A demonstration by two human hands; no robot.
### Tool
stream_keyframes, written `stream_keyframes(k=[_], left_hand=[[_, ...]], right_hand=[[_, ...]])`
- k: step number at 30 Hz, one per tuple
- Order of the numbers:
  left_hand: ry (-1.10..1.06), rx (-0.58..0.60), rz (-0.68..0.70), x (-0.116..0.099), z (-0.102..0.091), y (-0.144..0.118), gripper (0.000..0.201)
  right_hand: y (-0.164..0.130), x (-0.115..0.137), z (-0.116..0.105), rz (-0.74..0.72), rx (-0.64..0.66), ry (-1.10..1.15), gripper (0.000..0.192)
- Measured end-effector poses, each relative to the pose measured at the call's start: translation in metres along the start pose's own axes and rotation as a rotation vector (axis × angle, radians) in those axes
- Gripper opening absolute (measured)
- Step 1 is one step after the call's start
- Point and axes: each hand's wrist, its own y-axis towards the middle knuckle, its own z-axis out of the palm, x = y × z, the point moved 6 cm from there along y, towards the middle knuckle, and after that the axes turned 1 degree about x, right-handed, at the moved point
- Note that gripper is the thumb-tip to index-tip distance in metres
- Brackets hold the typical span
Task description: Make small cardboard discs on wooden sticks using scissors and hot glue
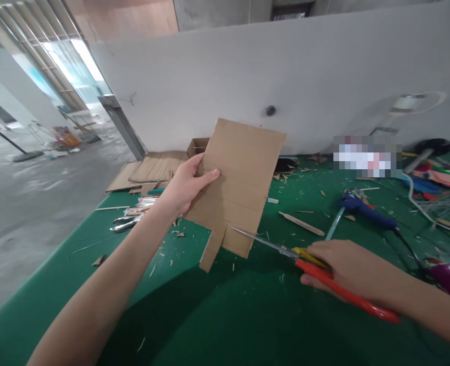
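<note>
My left hand [192,185] grips a flat piece of cardboard [243,173] by its left edge, thumb on the near face, and holds it tilted above the table. A narrow cardboard strip [212,249] hangs from its lower edge, beside a slit. In my right hand [342,269] is a pair of scissors [297,256] with red and yellow handles. Their blades point left and lie across the cardboard's lower part near the slit. Whether the blades are fully closed I cannot tell.
On the green table [163,315] lie cardboard scraps, a blue glue gun [367,209], a wooden stick [301,223] and metal pliers [127,222]. Cardboard sheets [158,166] and a small box [197,146] stand at the back left. A white wall [304,71] borders the far edge.
</note>
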Motion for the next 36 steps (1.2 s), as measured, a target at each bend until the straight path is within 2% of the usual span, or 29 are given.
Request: stream_keyframes(k=[4,12,18,24,30,36], left_hand=[[-0.023,0.013,-0.014,0.004,0.0,0.001,0.044],[-0.037,0.017,-0.018,0.007,0.002,0.0,0.043],[-0.031,0.007,-0.021,0.006,0.007,-0.003,0.046],[-0.054,0.018,-0.034,0.007,0.009,-0.004,0.047],[-0.082,0.042,-0.051,0.01,0.011,-0.005,0.045],[-0.082,0.041,-0.073,0.018,0.01,-0.001,0.043]], right_hand=[[0.001,-0.001,0.002,-0.003,0.007,-0.011,0.05],[-0.005,0.005,0.005,-0.006,0.075,0.137,0.045],[-0.007,0.005,0.003,-0.062,0.029,0.102,0.043],[-0.002,0.001,0.008,-0.057,-0.02,0.04,0.042],[-0.002,-0.001,0.01,-0.047,-0.003,-0.025,0.044],[-0.002,-0.003,0.015,-0.052,0.015,-0.1,0.055]])
